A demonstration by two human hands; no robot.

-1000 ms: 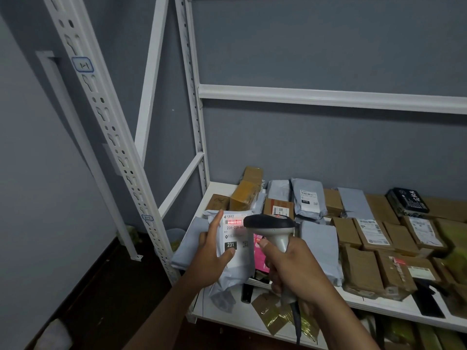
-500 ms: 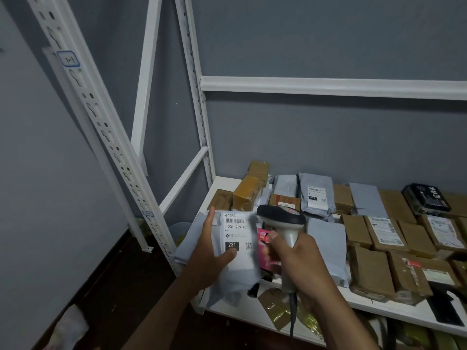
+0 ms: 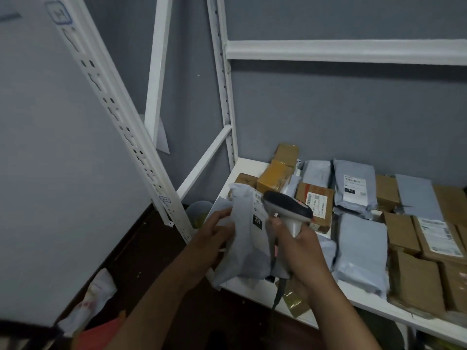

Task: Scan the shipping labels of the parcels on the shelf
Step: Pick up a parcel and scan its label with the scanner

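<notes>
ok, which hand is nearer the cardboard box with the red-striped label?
Right. The right hand, gripping the barcode scanner, sits just in front of the box; the left hand holds the grey mailer further left.

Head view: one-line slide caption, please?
Left hand holds grey mailer; right hand grips scanner beside it.

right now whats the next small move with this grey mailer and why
Probably set the grey mailer aside: the left hand has it turned edge-on, its label away from the scanner gripped in the right hand. No red beam shows.
</notes>
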